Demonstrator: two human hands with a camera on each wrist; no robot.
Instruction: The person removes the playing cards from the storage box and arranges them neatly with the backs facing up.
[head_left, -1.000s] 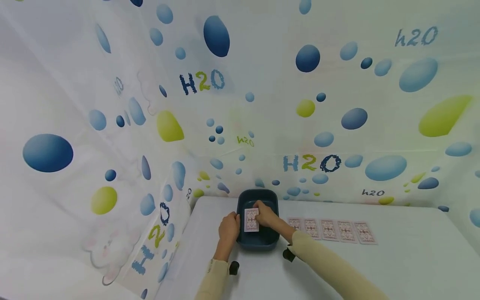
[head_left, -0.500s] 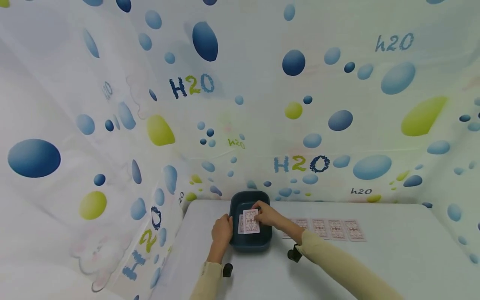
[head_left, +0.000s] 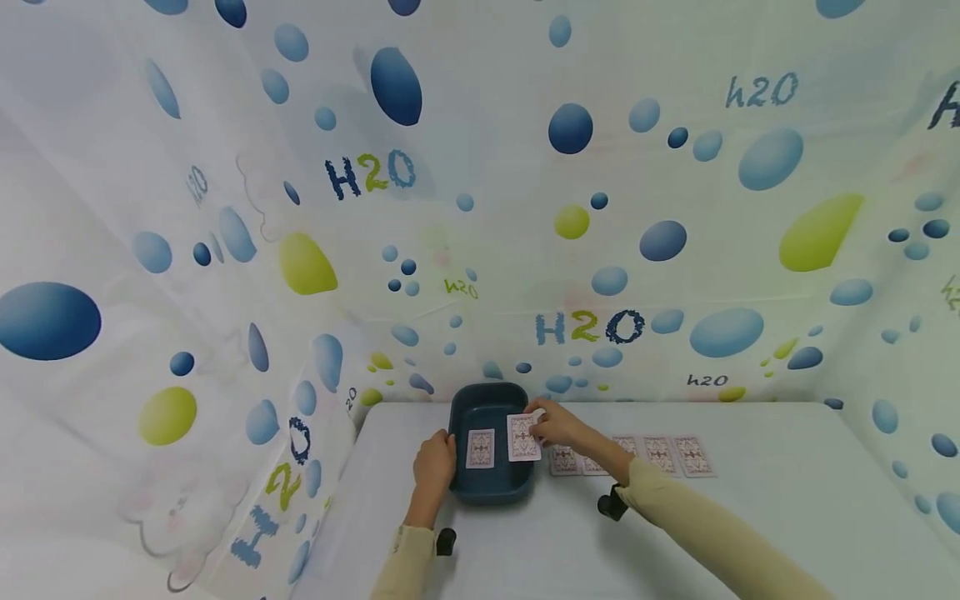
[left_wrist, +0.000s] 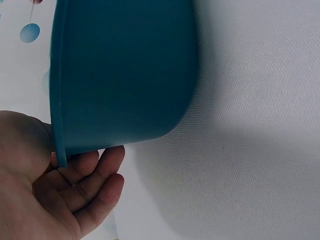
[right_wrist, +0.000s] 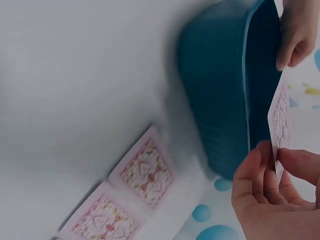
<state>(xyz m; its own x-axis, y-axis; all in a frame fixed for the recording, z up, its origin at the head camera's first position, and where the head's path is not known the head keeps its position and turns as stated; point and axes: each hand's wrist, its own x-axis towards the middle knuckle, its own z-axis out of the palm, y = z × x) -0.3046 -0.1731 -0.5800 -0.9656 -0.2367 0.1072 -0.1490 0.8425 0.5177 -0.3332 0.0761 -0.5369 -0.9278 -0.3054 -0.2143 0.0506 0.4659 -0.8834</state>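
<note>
A dark blue-green plastic basin (head_left: 491,498) stands on the white table, with one playing card (head_left: 481,449) lying back up inside it. At the basin's left side my left hand (head_left: 434,461) grips the rim, the thumb over the edge and the fingers curled against the outer wall in the left wrist view. My right hand (head_left: 558,425) pinches a second playing card (head_left: 522,438) between thumb and fingers, its red patterned back facing up, over the basin's right part. In the right wrist view this held card (right_wrist: 281,117) tilts above the rim.
Several playing cards (head_left: 693,457) lie back up in a row on the table (head_left: 772,500), right of the basin; my right forearm covers part of the row. A white curtain (head_left: 495,250) with blue and green drops hangs behind and at the sides.
The right hand has moved the pinched card rightward, from over the card in the basin to the basin's right side, uncovering that card. The left hand stays on the rim. The head view has shifted.
</note>
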